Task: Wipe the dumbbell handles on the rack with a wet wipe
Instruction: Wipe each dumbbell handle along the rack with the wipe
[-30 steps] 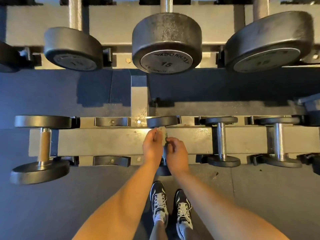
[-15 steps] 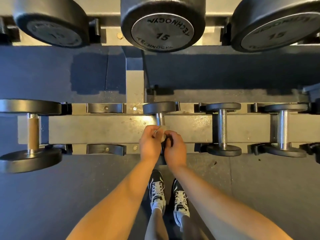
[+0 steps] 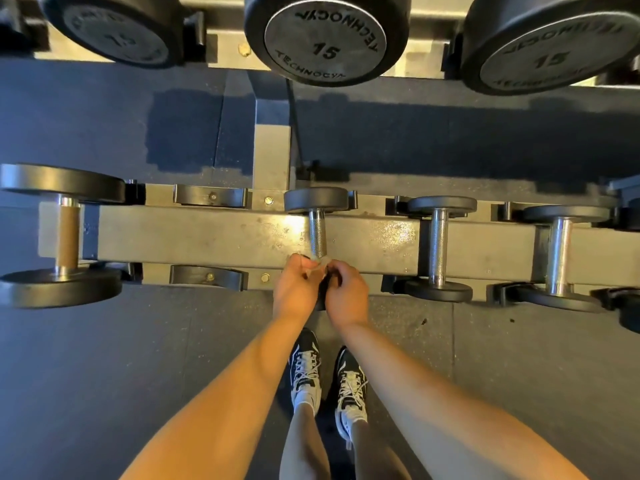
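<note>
On the flat grey metal rack, a large dumbbell with a smooth brownish grip is cradled at nine o'clock. At centre, a pale crumpled wet wipe is pinched between the curled fingers of the left hand and right hand, at the six o'clock end of the knurled steel dumbbell handle. A small dumbbell and a further dumbbell are cradled towards three o'clock

I see dim, warm light | glare on rack beam | hard shadows across floor | edges bend, slightly soft
</note>
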`<state>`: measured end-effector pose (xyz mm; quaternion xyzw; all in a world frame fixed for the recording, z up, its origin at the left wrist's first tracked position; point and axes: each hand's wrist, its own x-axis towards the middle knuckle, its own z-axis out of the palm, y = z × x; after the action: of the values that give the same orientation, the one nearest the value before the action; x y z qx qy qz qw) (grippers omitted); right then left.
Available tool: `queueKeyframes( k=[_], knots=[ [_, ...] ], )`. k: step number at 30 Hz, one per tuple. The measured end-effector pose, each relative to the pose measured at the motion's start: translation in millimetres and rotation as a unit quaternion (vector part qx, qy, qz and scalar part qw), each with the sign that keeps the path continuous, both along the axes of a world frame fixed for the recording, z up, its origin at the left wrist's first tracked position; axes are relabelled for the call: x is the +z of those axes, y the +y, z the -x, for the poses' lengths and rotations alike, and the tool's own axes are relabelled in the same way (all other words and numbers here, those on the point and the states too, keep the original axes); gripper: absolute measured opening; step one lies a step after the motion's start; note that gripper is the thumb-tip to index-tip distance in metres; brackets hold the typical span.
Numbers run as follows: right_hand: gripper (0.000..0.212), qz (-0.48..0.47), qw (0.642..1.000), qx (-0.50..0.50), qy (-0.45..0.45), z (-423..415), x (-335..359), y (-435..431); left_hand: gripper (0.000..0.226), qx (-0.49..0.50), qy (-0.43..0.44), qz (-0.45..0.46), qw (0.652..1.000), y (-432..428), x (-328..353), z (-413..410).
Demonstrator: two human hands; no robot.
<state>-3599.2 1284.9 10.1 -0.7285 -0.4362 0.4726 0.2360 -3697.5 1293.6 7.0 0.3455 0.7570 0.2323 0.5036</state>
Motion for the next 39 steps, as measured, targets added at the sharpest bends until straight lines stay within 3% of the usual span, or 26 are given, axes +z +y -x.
queueKeyframes(
  k=[3, 9, 17, 20, 23, 26, 29, 33, 39],
  knots=[
    [0.028, 0.002, 1.0, 0.029, -0.009, -3.5, 1.3, -4.7, 0.008, -0.022, 0.007, 0.003, 1.0, 5.3, 2.0, 4.4],
    [0.03, 0.005, 1.0, -0.008, 0.03, -5.7, 4.6, -5.2, 0.011, 0.048, 0.004, -0.05, 0.998, 29.0, 3.6, -5.1],
    [0.018, 0.009, 0.999, -0.009, 0.042, -4.0, 21.1, -7.6, 0.009, -0.028, 0.05, -0.003, 0.998, -3.9, 16.4, -2.9],
    [0.023, -0.006, 0.998, 0.014, 0.055, -1.5, 29.2, -5.6, 0.009, 0.001, 0.045, -0.039, 0.998, -15.4, 24.4, -10.3],
    [0.023, -0.028, 0.995, -0.011, 0.096, -6.1, 34.9, 2.6, 0.02, 0.018, -0.066, -0.121, 0.99, -22.9, 28.8, -18.7],
    [0.022, -0.014, 0.993, -0.024, 0.118, -12.8, 33.4, 14.9, 0.034, -0.057, -0.039, -0.146, 0.987, -17.7, 26.0, -17.8],
    [0.021, -0.046, 0.996, -0.045, 0.059, -14.0, 29.0, 31.2, 0.039, -0.014, -0.002, -0.178, 0.984, -10.3, 13.3, -13.0],
    [0.02, -0.107, 0.99, -0.094, -0.01, -10.1, 21.4, 54.3, 0.038, 0.057, -0.026, -0.093, 0.994, -9.4, 3.7, -14.7],
    [0.017, -0.089, 0.994, -0.047, 0.049, 15.5, -2.7, 73.5, 0.034, 0.09, 0.028, -0.028, 0.995, -6.3, -6.6, -20.7]
  ],
)
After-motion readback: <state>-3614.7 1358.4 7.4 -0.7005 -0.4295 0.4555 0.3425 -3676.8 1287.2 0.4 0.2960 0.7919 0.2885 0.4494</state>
